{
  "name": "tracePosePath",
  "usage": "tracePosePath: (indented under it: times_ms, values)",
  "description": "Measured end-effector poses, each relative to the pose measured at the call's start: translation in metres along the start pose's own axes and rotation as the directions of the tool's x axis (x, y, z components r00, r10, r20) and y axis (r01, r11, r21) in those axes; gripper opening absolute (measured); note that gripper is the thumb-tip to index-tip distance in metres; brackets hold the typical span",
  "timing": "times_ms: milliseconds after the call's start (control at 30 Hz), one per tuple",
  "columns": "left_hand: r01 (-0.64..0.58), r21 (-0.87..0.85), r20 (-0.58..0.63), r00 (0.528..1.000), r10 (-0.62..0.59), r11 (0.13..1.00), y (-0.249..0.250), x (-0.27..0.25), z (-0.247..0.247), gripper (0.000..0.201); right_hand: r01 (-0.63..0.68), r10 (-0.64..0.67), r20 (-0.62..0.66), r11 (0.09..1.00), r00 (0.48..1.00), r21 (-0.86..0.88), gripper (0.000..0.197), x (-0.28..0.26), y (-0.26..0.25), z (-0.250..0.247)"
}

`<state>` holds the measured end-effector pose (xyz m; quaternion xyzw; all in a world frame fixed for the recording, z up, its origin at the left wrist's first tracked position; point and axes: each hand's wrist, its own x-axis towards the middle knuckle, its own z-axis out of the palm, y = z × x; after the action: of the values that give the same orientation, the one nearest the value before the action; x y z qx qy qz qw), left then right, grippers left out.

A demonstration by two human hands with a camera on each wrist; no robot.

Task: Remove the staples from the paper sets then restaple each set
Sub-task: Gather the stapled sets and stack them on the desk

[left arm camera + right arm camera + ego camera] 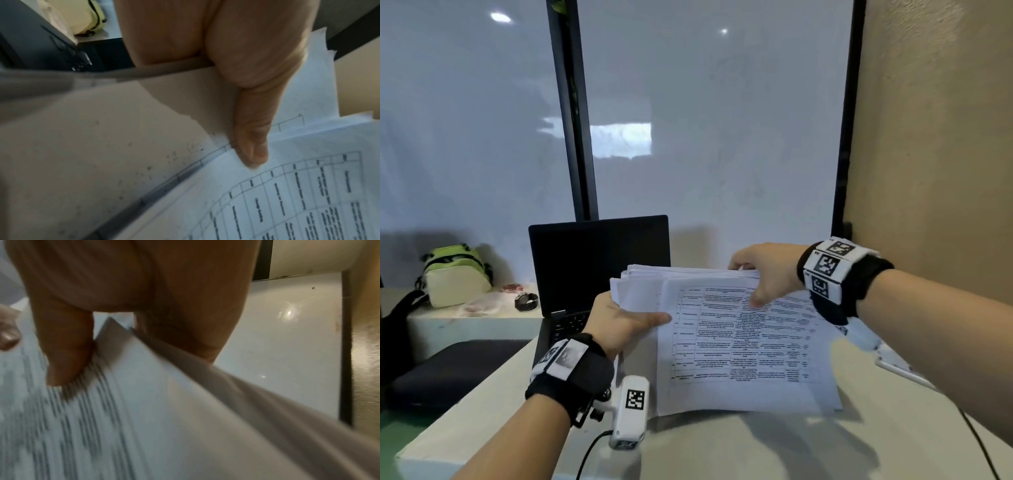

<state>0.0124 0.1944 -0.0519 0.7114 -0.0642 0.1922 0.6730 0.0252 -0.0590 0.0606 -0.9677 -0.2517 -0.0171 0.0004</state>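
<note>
2 hands hold 1 loose stack of papers (743, 346) above the pale table (722, 452). Behind it stands an open black laptop (599, 260), its lower right corner hidden by the sheets; far left sit a lime-green bag (453, 274) and a wristwatch (526, 301) on a ledge, with a dark padded case (452, 370) nearer. The sheets are thin, white, printed with tables (edges fanned unevenly), long axis running near to far. The left hand (619, 323) pinches the left edge, thumb on top; the right hand (763, 274) grips the far right corner, thumb pressing the top page.
</note>
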Motion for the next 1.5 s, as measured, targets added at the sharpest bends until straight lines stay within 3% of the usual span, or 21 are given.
tracePosePath:
  times_ms: [133,200,267,333,433,467,533,633,767,833,867,933,1000,1067,1100,1200,1300,1367,1433,1467,1500]
  values:
    - [0.009,-0.1,0.005,1.0,-0.008,0.995,-0.006,0.001,-0.005,0.049,-0.101,0.101,-0.005,0.995,0.995,0.008,0.043,-0.017,0.051,0.002]
    - [0.005,-0.127,-0.003,1.0,-0.005,0.992,-0.009,0.003,-0.008,0.058,-0.108,0.117,-0.051,0.984,0.992,0.144,0.036,-0.025,0.075,0.002]
    - [0.003,-0.147,-0.019,1.0,-0.005,0.989,-0.011,0.002,-0.01,0.063,-0.073,0.14,-0.149,0.919,0.979,0.388,0.036,-0.03,0.095,0.01]
    - [0.001,-0.164,-0.02,1.0,-0.004,0.986,-0.011,-0.001,-0.01,0.056,0.051,0.181,-0.264,0.728,0.947,0.683,0.051,-0.034,0.109,0.031]
    - [-0.008,-0.179,-0.019,1.0,0.005,0.984,-0.012,-0.002,-0.01,0.054,0.24,0.176,-0.289,0.259,0.941,0.936,0.095,-0.034,0.123,0.075]
    - [-0.015,-0.172,-0.03,1.0,0.01,0.985,-0.013,-0.003,-0.01,0.057,0.263,0.127,-0.286,0.171,0.95,0.95,0.102,-0.037,0.121,0.088]
    - [-0.03,-0.149,-0.044,0.999,0.024,0.988,-0.012,-0.006,-0.009,0.061,0.299,0.064,-0.307,0.113,0.949,0.948,0.1,-0.044,0.111,0.104]
    - [-0.047,-0.143,-0.073,0.997,0.036,0.989,-0.006,-0.011,-0.007,0.047,0.341,0.097,-0.357,0.146,0.929,0.929,0.093,-0.054,0.101,0.116]
    - [-0.046,-0.18,-0.119,0.993,0.024,0.983,-0.008,-0.013,-0.004,0.048,0.25,0.313,-0.391,0.407,0.865,0.878,0.071,-0.051,0.099,0.114]
    - [-0.025,-0.206,-0.154,0.988,-0.007,0.978,-0.01,-0.013,-0.006,0.051,0.252,0.395,-0.428,0.424,0.813,0.87,0.054,-0.048,0.093,0.108]
    - [-0.015,-0.217,-0.167,0.986,-0.022,0.976,-0.01,-0.013,-0.008,0.052,0.294,0.385,-0.432,0.368,0.815,0.882,0.053,-0.049,0.091,0.107]
    - [-0.012,-0.229,-0.189,0.981,-0.032,0.973,-0.011,-0.011,-0.01,0.055,0.314,0.273,-0.381,0.258,0.884,0.914,0.074,-0.054,0.093,0.112]
    - [-0.003,-0.228,-0.196,0.98,-0.043,0.974,-0.012,-0.009,-0.012,0.056,0.215,0.128,-0.287,0.402,0.949,0.89,0.094,-0.057,0.097,0.124]
    - [0.006,-0.236,-0.199,0.978,-0.055,0.972,-0.016,-0.007,-0.015,0.055,0.14,0.118,-0.251,0.576,0.961,0.805,0.096,-0.052,0.098,0.14]
    - [0.004,-0.241,-0.206,0.977,-0.055,0.971,-0.017,-0.006,-0.015,0.054,0.121,0.172,-0.272,0.592,0.947,0.797,0.09,-0.048,0.098,0.145]
    - [0.005,-0.196,-0.227,0.973,-0.051,0.981,-0.016,-0.009,-0.014,0.052,0.09,0.406,-0.333,0.511,0.851,0.855,0.049,-0.037,0.087,0.14]
    - [-0.031,-0.098,-0.335,0.942,-0.004,0.995,-0.001,-0.015,-0.009,0.041,0.043,0.472,-0.404,0.607,0.783,0.793,0.02,-0.035,0.076,0.113]
    - [-0.101,-0.012,-0.423,0.902,0.087,0.995,0.018,-0.016,-0.001,0.041,0.167,0.473,-0.499,0.583,0.726,0.795,0.013,-0.037,0.069,0.092]
    - [-0.173,0.027,-0.457,0.874,0.166,0.985,0.037,-0.016,0.013,0.042,0.299,0.516,-0.59,0.539,0.621,0.787,0.017,-0.042,0.063,0.08]
    - [-0.204,0.013,-0.427,0.884,0.19,0.979,0.043,-0.015,0.019,0.043,0.363,0.534,-0.612,0.503,0.584,0.785,0.019,-0.044,0.062,0.078]
    - [-0.223,-0.016,-0.368,0.908,0.201,0.975,0.048,-0.018,0.027,0.045,0.41,0.534,-0.613,0.458,0.582,0.789,0.02,-0.049,0.06,0.08]
